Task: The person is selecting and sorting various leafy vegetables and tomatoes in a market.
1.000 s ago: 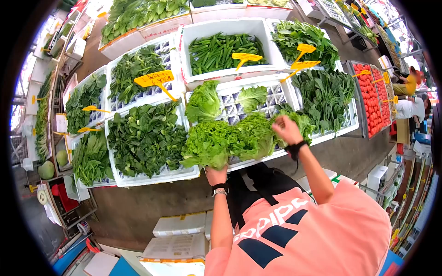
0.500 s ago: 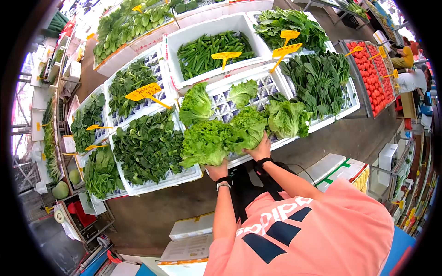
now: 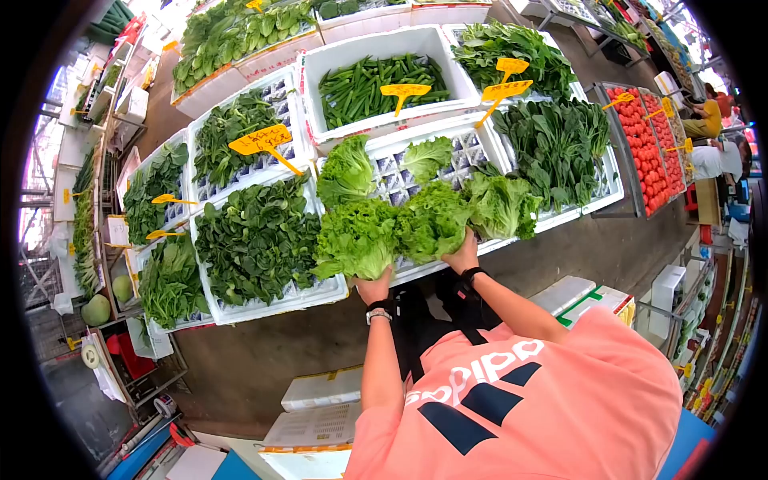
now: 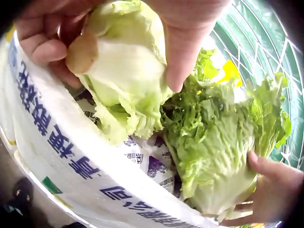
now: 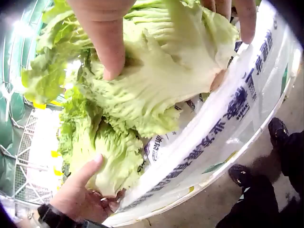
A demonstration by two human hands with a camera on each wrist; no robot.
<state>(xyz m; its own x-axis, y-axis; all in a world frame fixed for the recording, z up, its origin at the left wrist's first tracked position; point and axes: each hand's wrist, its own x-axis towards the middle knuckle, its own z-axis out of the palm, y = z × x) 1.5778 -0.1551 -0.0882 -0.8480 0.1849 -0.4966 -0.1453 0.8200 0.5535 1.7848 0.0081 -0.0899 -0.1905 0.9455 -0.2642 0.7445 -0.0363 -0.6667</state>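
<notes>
Along the near side of a white foam box (image 3: 490, 244) sit several heads of leafy green lettuce. My left hand (image 3: 373, 288) grips the base of the left lettuce (image 3: 356, 236), thumb on one side and fingers on the other; its pale cut stem (image 4: 81, 53) shows in the left wrist view. The middle lettuce (image 3: 434, 220) is held by my right hand (image 3: 462, 254), with the thumb pressed on its pale leaves (image 5: 156, 76) in the right wrist view. To the right of that hand lies another lettuce (image 3: 502, 204).
Purple-and-white ice packs (image 3: 392, 176) line the box, with two more lettuces behind. Boxes of dark leafy greens (image 3: 256, 240) and okra (image 3: 384, 88) adjoin it. Yellow price tags (image 3: 262, 141) stick up. Tomatoes (image 3: 646, 152) stand at the right; foam boxes (image 3: 312, 424) lie on the floor behind.
My right hand came down from above the right-hand lettuce and took hold of the middle one. My left hand has stayed at the base of the left lettuce.
</notes>
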